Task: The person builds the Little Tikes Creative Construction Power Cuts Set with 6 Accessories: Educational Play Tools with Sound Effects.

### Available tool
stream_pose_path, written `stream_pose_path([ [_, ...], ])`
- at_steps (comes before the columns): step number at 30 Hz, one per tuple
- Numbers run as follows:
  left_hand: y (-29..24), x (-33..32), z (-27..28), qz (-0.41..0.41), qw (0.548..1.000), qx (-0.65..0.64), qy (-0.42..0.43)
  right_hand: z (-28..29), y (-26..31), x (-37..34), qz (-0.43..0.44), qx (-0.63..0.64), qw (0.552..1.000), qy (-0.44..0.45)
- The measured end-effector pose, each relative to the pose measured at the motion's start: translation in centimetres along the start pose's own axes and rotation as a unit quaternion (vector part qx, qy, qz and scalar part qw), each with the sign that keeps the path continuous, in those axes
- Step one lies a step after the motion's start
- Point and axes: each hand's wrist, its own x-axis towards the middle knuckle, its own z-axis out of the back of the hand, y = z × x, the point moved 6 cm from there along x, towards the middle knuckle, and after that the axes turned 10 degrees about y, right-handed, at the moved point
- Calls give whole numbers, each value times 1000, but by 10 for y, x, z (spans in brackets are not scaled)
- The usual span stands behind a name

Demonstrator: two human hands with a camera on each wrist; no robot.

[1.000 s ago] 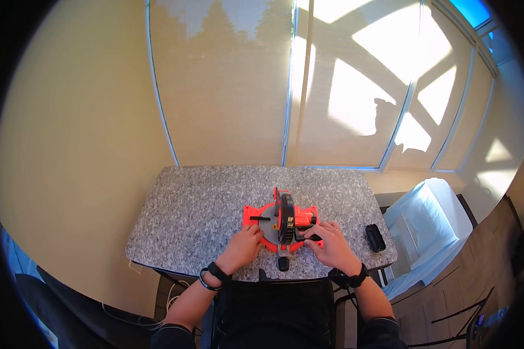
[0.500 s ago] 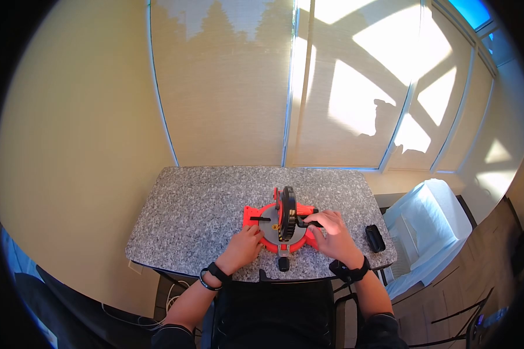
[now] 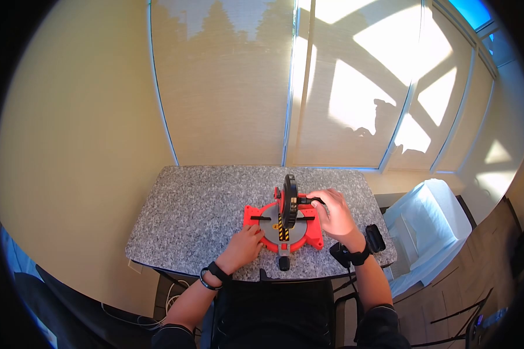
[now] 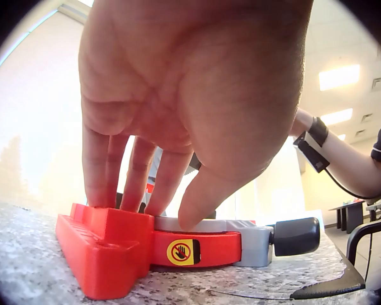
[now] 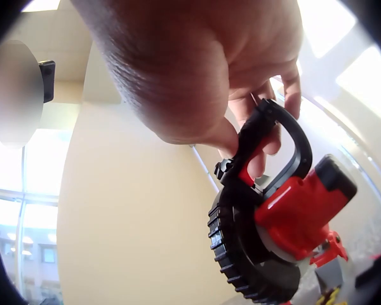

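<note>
A small toy miter saw stands on the speckled table, with a red base (image 3: 313, 234), a grey round turntable (image 3: 269, 231) and a black front knob (image 4: 297, 236). Its black-guarded saw head (image 3: 290, 200) is tilted up, baring a yellow-and-black striped strip (image 3: 283, 232). My right hand (image 3: 335, 216) grips the black loop handle (image 5: 249, 141); in the right wrist view, fingers pass through the loop. With fairly straight fingers, my left hand (image 3: 243, 249) rests on the base's left side, thumb beside the turntable's edge in the left wrist view.
A black case (image 3: 375, 238) lies near the right edge of the granite-patterned table (image 3: 186, 203). Beyond that edge stands a chair with a pale blue cover (image 3: 431, 215). Shaded windows (image 3: 227, 104) rise behind the table, and a wall (image 3: 81, 145) borders the left.
My right hand has raised the saw head by its handle, up and back from the turntable, uncovering the striped strip. My left hand has stayed on the base.
</note>
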Motion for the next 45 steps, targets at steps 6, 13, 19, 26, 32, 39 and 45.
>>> stream_pose_path([
  [6,0,1,0,1,1000,1,1,3,-1,6,4,-2,1000,-6],
  [13,-2,1,2,-6,1000,5,-8,3,-2,0,-15,0,1000,26],
  [19,0,2,-1,1,1000,0,0,2,8,-11,-21,12,999,43],
  [26,-1,2,1,11,1000,-7,20,-5,18,-29,2,13,999,52],
  [32,-2,3,2,33,998,-18,42,-18,22,-47,15,-16,998,56],
  [39,-2,2,2,-6,1000,6,-4,-32,22,-63,-10,-41,997,71],
  [45,-2,3,2,22,999,-18,30,-38,24,-70,-5,-58,997,41],
])
